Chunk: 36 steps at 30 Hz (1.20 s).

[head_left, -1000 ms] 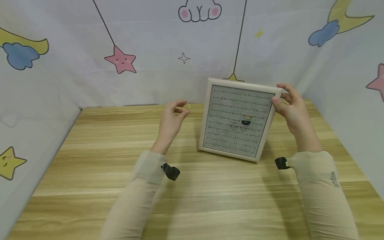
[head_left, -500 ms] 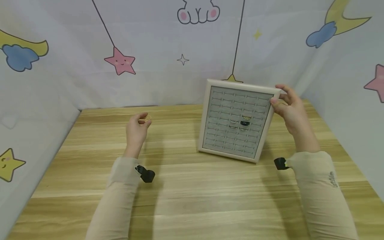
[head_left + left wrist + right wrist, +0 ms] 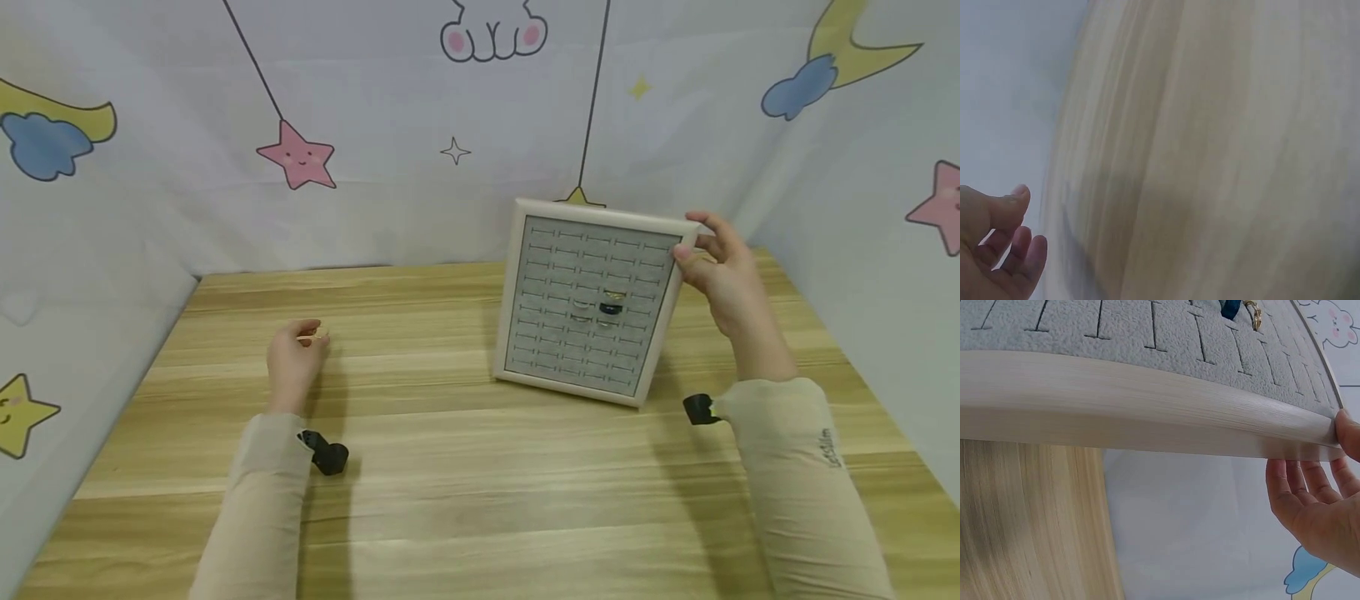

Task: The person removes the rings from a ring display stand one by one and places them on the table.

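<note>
In the head view my left hand is over the left part of the table, fingertips pinching a thin gold ring that shows only faintly. The left wrist view has this hand at its lower left corner, and the ring cannot be made out there. My right hand grips the upper right corner of a pale-framed ring display board, thumb on the front and fingers behind. The board stands tilted on the table. Several rings sit in its grey slotted padding, among them a dark ring and a gold ring.
The wood-grain table runs back to a white curtain printed with stars, moons and clouds. More curtain closes in both sides. A small black camera sits at the left wrist, another camera at the right.
My left hand has moved left and toward me with the ring, away from the display board. The right hand keeps its grip and the board stays in place.
</note>
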Tool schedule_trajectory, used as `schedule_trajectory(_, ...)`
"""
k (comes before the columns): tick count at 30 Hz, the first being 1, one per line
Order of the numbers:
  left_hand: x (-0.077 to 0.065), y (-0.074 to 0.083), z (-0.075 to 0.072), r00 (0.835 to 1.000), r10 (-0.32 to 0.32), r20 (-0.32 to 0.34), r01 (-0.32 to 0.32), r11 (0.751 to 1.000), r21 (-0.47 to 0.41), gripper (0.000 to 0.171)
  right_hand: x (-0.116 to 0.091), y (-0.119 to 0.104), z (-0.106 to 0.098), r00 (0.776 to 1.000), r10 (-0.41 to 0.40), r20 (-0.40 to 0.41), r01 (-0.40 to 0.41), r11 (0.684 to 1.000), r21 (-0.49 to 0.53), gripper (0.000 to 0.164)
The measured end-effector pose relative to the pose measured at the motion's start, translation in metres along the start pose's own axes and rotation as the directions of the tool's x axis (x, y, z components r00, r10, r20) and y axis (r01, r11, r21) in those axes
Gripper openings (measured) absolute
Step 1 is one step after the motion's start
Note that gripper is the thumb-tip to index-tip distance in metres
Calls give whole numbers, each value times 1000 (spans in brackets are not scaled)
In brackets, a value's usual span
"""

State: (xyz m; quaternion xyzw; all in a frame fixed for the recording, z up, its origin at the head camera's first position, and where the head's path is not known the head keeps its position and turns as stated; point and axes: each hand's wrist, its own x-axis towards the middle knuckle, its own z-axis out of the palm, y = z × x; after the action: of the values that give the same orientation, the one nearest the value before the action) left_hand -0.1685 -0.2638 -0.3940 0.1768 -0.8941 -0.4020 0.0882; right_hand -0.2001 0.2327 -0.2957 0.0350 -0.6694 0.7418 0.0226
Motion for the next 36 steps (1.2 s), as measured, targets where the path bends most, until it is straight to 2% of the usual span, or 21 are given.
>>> schedule_trajectory(3,0,-7,-2,999,0,35,0,1000,16,38,0,0,0,1000,-1,2,1,1000,12,43)
schedule_trajectory(10,1,-18,-4,990,-21,137,12,998,60,35,1,0,-1,1000,8,7,-8,999,-41,48)
schedule_trajectory(14,1,-21,-4,986,-27,167,12,996,89,36,1,1,-1,1000,18,26,-18,1000,-1,47)
schedule_trajectory(22,3,-20,-4,985,-24,172,5,994,107,36,0,1,-2,1000,15,28,-15,1000,24,48)
schedule_trajectory(26,5,-20,-2,980,-62,187,45,995,94,39,-1,1,-2,1000,20,18,-21,999,35,53)
schedule_trajectory(32,5,-14,-1,978,-117,173,115,993,17,46,-2,1,-2,999,40,2,-40,999,11,67)
schedule_trajectory(36,5,0,2,984,-107,141,115,992,-54,49,-2,1,-2,999,43,2,-43,999,-12,68)
